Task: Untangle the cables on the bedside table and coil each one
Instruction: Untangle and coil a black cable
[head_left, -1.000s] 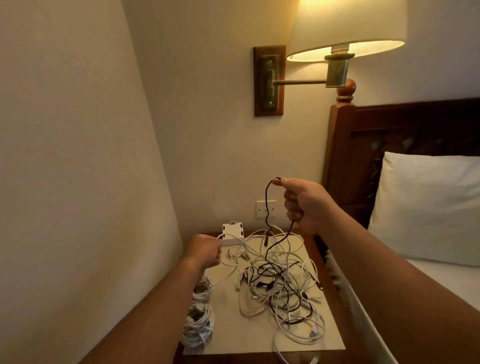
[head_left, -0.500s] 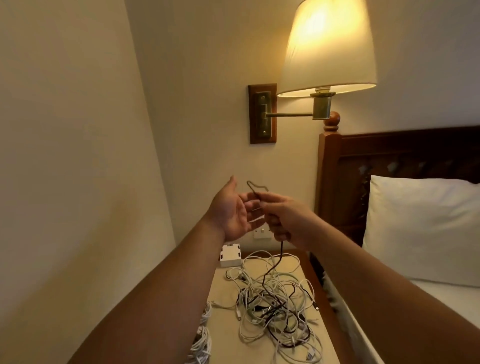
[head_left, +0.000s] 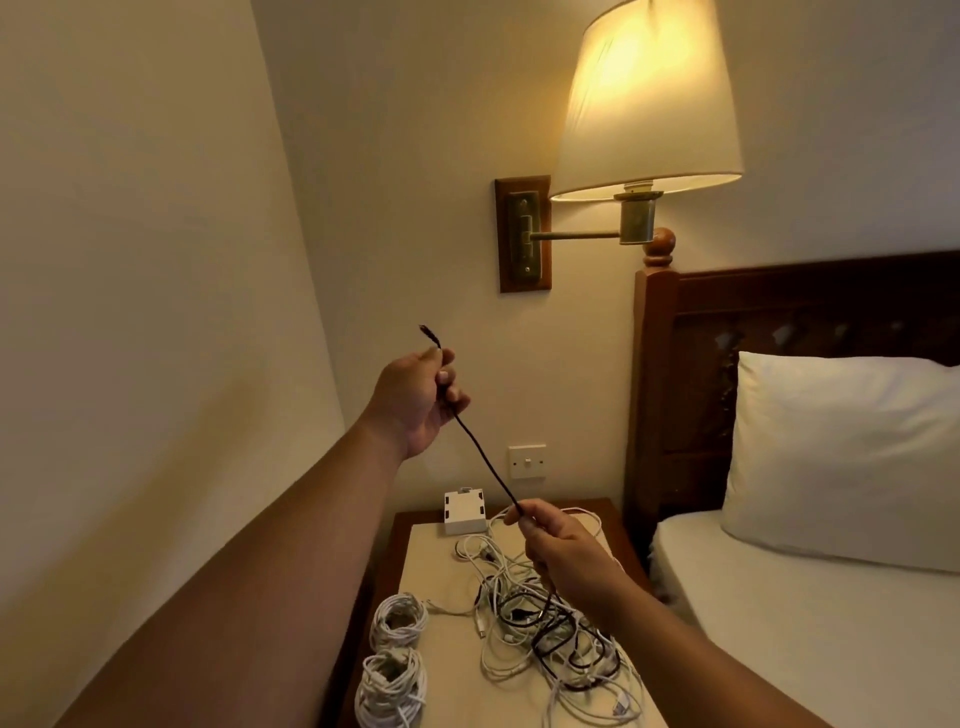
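Beside the bed, a dark wooden bedside table (head_left: 614, 515) stands in the corner of cream-painted walls (head_left: 156, 260), its top covered by a pale cream mat (head_left: 441, 571). On the mat's left edge lie two coiled white cables (head_left: 400, 621), one in front of the other, and to their right sprawls a loose tangle of white cables (head_left: 501, 660) with dark loops threaded through it. A small white plastic box (head_left: 465, 512) sits at the back of the table, below a white wall switch (head_left: 527, 461). Above the table the left hand (head_left: 415, 400) is raised, its fingers curled round a thin black cable (head_left: 480, 457) whose plug end pokes up past the fist. Lower and nearer the table, the right hand (head_left: 566, 556) pinches the same cable between thumb and forefinger, so the stretch between the hands runs straight and slanted; below that pinch it drops into the tangle. A lit wall lamp with a cream fabric shade (head_left: 649, 98) swings out from a wooden backplate (head_left: 522, 234). To the right stand a carved dark wooden headboard (head_left: 779, 338), a white pillow (head_left: 841, 457) and a white-sheeted mattress (head_left: 805, 623).
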